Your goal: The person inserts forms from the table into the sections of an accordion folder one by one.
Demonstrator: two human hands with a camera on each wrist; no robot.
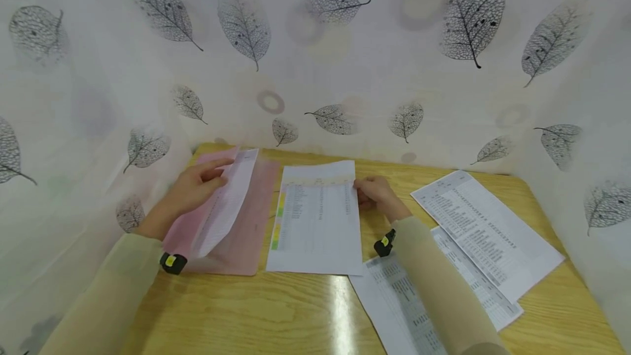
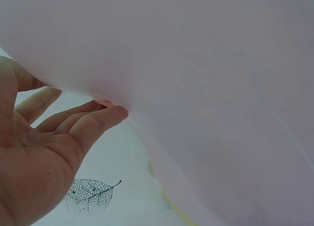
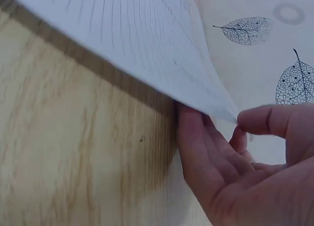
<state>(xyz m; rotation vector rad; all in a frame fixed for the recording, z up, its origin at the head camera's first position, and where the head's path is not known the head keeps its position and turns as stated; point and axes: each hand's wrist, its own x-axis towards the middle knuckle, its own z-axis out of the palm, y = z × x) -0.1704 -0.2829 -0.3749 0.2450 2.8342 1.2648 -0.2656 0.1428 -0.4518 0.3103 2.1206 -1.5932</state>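
Observation:
On the left of the table lies a pink translucent folder (image 1: 266,196) with its cover raised. A white page (image 1: 231,210) stands tilted inside it. My left hand (image 1: 199,184) holds the lifted cover; in the left wrist view the fingertips (image 2: 117,113) are at the edge of the pink cover (image 2: 211,98). Right of the folder is a printed sheet (image 1: 315,240) with a table of text and yellow and green cells down its left side. My right hand (image 1: 377,193) pinches that sheet's right edge, and the right wrist view shows its corner (image 3: 211,100) lifted between thumb and fingers.
At the right, a printed page (image 1: 473,223) overlaps another printed sheet (image 1: 503,311). A further sheet (image 1: 374,300) lies partly under the right forearm. A leaf-patterned curtain (image 1: 315,81) encloses the wooden table (image 1: 246,311) at the back and sides.

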